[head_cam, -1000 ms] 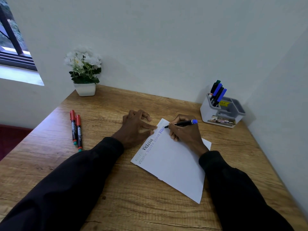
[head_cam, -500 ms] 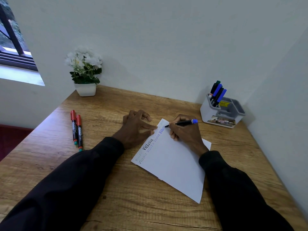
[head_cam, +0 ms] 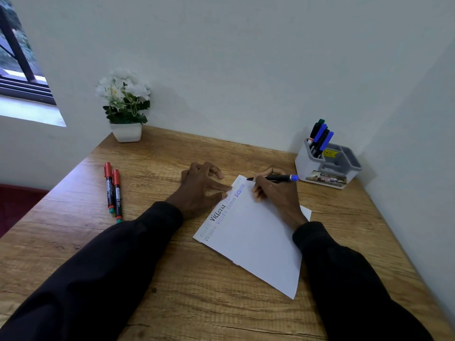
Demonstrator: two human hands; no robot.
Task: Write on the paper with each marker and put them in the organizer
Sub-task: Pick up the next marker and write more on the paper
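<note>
A white sheet of paper (head_cam: 256, 239) lies on the wooden desk (head_cam: 172, 279), with the word "Victoria" written several times along its left edge. My right hand (head_cam: 275, 195) grips a black marker with a blue end (head_cam: 275, 178), its tip at the paper's far corner. My left hand (head_cam: 202, 188) rests on the desk with fingertips pressing the paper's left edge. Two red-capped markers (head_cam: 113, 190) lie side by side at the left. A white and grey organizer (head_cam: 327, 168) at the back right holds several markers (head_cam: 320, 139).
A white pot of white flowers (head_cam: 125, 107) stands at the desk's back left corner. Walls close the desk at the back and right. A window is at the far left.
The marker tip has shifted slightly toward the paper's far corner as the blue word got longer. My left hand has stayed put.
</note>
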